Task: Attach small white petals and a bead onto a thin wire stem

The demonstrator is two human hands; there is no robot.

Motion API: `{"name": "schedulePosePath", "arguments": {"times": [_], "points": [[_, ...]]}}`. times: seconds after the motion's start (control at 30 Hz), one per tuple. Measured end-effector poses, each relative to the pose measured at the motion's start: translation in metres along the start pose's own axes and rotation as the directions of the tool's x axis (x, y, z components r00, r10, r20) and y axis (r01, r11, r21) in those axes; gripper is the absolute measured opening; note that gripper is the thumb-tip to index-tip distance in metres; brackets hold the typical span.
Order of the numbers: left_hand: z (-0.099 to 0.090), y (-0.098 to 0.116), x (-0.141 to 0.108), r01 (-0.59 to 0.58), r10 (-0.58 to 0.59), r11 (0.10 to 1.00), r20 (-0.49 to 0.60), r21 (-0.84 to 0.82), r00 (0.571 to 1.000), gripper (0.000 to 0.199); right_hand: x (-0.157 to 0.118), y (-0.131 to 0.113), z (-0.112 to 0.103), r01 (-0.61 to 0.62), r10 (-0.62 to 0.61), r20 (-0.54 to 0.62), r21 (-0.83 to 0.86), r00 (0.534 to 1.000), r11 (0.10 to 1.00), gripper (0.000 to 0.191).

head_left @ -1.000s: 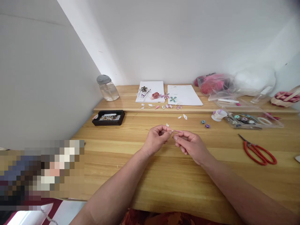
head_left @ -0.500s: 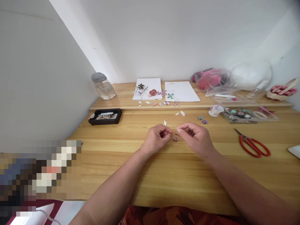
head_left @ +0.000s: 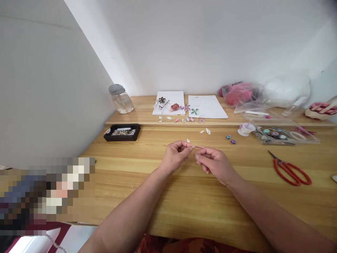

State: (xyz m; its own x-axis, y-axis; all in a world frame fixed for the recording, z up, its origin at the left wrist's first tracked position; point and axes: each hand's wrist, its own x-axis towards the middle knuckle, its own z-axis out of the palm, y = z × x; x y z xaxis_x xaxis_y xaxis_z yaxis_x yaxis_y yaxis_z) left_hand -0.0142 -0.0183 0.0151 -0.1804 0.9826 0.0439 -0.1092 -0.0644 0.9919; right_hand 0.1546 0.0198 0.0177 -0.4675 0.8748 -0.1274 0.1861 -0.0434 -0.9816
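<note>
In the middle of the desk my left hand (head_left: 176, 155) is closed in a pinch on one end of a thin pinkish strand (head_left: 199, 147), perhaps a wire. The strand runs right, along the top of my right hand (head_left: 213, 162). My right hand is closed too, thumb and fingers curled together; what lies between them is too small to make out. A small white petal-like piece (head_left: 188, 140) shows just behind my left fingers. Farther back lie more white petal pieces (head_left: 207, 131), a blue bobbin (head_left: 228, 137) and a purple bobbin (head_left: 233, 141).
Red-handled scissors (head_left: 291, 172) lie at right. Behind them are a clear plastic box (head_left: 313, 138) and a white spool (head_left: 246, 130). A black tray (head_left: 135, 133) with beads sits left, below a water bottle (head_left: 121, 100). White paper sheets (head_left: 206, 105) rest on the raised ledge.
My right hand has turned and its fingers have dropped lower beside the strand. The small mauve bobbin below the strand no longer shows. The view has shifted slightly.
</note>
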Motion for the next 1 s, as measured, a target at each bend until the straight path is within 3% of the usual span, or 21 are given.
{"name": "schedulePosePath", "arguments": {"times": [0.17, 0.27, 0.37, 0.47, 0.63, 0.73, 0.83, 0.9, 1.0], "points": [[-0.002, -0.008, 0.003, -0.097, 0.115, 0.969, -0.069, 0.226, 0.991, 0.020, -0.012, -0.007, 0.001, 0.271, -0.290, -0.035, -0.265, 0.956, 0.925, 0.016], [-0.002, -0.008, 0.001, -0.147, 0.160, 0.928, -0.010, 0.342, 0.987, 0.015, -0.012, -0.011, -0.005, 0.340, -0.391, -0.101, -0.332, 0.915, 0.880, 0.014], [0.000, -0.003, -0.002, -0.142, 0.116, 0.928, 0.095, 0.344, 0.989, 0.015, -0.007, -0.011, -0.014, 0.355, -0.430, -0.169, -0.344, 0.887, 0.869, 0.015], [0.002, 0.004, -0.006, -0.102, 0.054, 0.960, 0.183, 0.262, 0.982, 0.018, 0.001, -0.011, -0.020, 0.360, -0.431, -0.191, -0.319, 0.882, 0.877, 0.017], [0.002, 0.010, -0.007, -0.023, 0.005, 0.998, 0.260, 0.066, 0.966, 0.030, 0.009, -0.010, -0.020, 0.251, -0.265, -0.117, -0.122, 0.957, 0.960, 0.023], [0.000, 0.007, -0.004, 0.010, -0.017, 0.999, 0.179, 0.038, 0.984, 0.036, 0.009, -0.006, -0.013, 0.133, -0.134, -0.071, -0.016, 0.989, 0.991, 0.028], [-0.001, 0.002, 0.000, 0.024, -0.025, 1.000, 0.069, 0.015, 0.997, 0.038, 0.005, -0.002, -0.006, 0.041, -0.042, -0.040, -0.037, 0.998, 0.998, 0.025], [-0.002, -0.002, 0.002, 0.017, -0.017, 1.000, 0.009, 0.025, 1.000, 0.036, 0.002, -0.002, -0.003, 0.072, -0.074, -0.014, -0.093, 0.997, 0.993, 0.021], [-0.003, -0.006, 0.005, -0.023, 0.028, 0.994, -0.046, 0.103, 0.999, 0.030, -0.003, -0.004, -0.002, 0.206, -0.214, -0.016, -0.212, 0.977, 0.955, 0.018]]}}
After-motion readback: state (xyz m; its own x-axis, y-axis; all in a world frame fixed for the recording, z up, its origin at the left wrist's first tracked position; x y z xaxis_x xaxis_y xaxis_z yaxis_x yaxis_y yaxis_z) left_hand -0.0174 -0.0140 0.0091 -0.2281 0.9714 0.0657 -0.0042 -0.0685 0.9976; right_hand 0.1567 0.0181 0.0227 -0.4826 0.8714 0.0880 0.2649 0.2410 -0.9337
